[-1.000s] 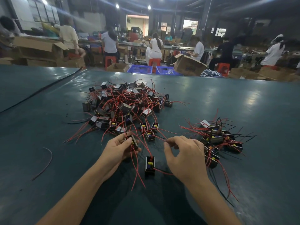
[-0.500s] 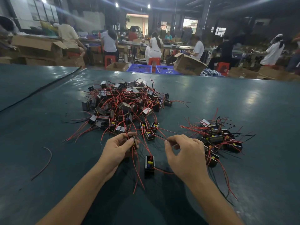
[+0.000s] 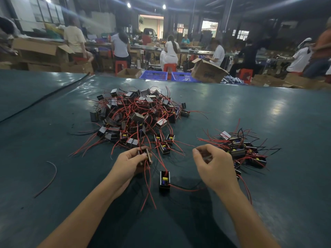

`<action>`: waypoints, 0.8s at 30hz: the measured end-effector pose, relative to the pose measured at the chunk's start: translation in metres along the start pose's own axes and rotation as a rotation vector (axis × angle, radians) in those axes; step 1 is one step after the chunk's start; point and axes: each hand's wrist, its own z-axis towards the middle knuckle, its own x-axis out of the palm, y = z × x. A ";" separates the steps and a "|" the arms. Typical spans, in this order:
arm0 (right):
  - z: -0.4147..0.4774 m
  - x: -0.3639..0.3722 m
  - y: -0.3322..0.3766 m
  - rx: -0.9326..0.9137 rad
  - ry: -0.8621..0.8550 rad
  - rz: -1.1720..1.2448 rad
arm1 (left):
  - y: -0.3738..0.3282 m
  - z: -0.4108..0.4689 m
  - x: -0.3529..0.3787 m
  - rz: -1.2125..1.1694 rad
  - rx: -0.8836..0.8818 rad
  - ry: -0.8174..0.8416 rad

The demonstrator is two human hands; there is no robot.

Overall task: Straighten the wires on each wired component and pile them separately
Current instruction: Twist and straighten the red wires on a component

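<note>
I see a factory floor. Seated workers (image 3: 171, 51), red stools (image 3: 169, 67), cardboard boxes (image 3: 208, 72) and long green worktables (image 3: 268, 113) fill it.

One wide-angle view from head height faces forward and down, close over the left hand (image 3: 129, 162), right hand (image 3: 215, 167) and table (image 3: 53, 203)

Print on the cardboard box (image 3: 208, 73) is unreadable.

Dark green glossy table mat (image 3: 268, 122) fills the frame. A thin black cable (image 3: 44, 98) runs across it at 10 o'clock. Past the far edge at 12: two blue plastic mesh baskets (image 3: 154, 75) side by side. An open brown cardboard box (image 3: 207, 71) sits at 1 o'clock. Behind, seated workers (image 3: 172, 49) on red plastic stools (image 3: 169, 67).
</note>
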 end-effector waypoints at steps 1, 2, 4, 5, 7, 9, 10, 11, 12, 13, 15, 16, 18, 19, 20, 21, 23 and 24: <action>0.000 0.001 0.000 -0.003 0.003 0.002 | 0.000 0.000 0.000 0.009 -0.001 0.004; -0.001 0.001 -0.001 -0.006 0.007 0.005 | -0.001 -0.001 0.000 0.021 0.001 0.004; -0.001 0.003 -0.001 -0.006 0.016 0.009 | 0.000 -0.001 0.000 0.040 0.012 -0.004; -0.002 0.003 -0.001 -0.005 0.019 0.010 | 0.000 -0.001 0.000 0.044 0.016 -0.011; -0.001 0.002 -0.001 -0.002 0.024 0.023 | 0.001 -0.001 0.001 0.049 0.017 -0.024; 0.000 0.002 -0.002 0.014 0.037 0.057 | 0.001 -0.001 0.001 0.058 0.014 -0.028; 0.001 0.001 -0.002 0.030 0.046 0.084 | 0.001 0.000 0.001 0.062 0.013 -0.028; 0.002 0.001 -0.002 0.045 0.055 0.111 | 0.001 0.000 0.001 0.066 0.011 -0.027; 0.002 0.001 -0.002 0.052 0.059 0.127 | 0.001 0.000 0.001 0.066 0.009 -0.028; 0.002 0.001 -0.002 0.052 0.059 0.132 | 0.001 0.000 0.001 0.064 0.007 -0.030; 0.001 0.001 -0.002 0.043 0.059 0.124 | 0.001 0.001 0.000 0.056 0.002 -0.035; 0.001 0.002 -0.002 0.038 0.060 0.116 | 0.001 0.001 0.000 0.054 0.000 -0.038; 0.000 0.002 -0.002 0.036 0.060 0.110 | 0.001 0.001 0.000 0.053 0.001 -0.044; 0.001 0.003 -0.002 0.037 0.058 0.110 | 0.001 0.002 0.000 0.054 0.002 -0.046; 0.001 0.003 -0.003 0.038 0.056 0.108 | 0.001 0.002 -0.001 0.051 0.000 -0.046; 0.001 0.004 -0.003 0.037 0.055 0.104 | 0.001 0.002 -0.001 0.041 -0.004 -0.045; 0.000 0.004 -0.003 0.037 0.061 0.084 | 0.002 0.002 -0.002 0.012 -0.018 -0.048; 0.000 0.004 -0.003 0.039 0.071 0.073 | 0.002 0.002 -0.002 0.000 -0.027 -0.050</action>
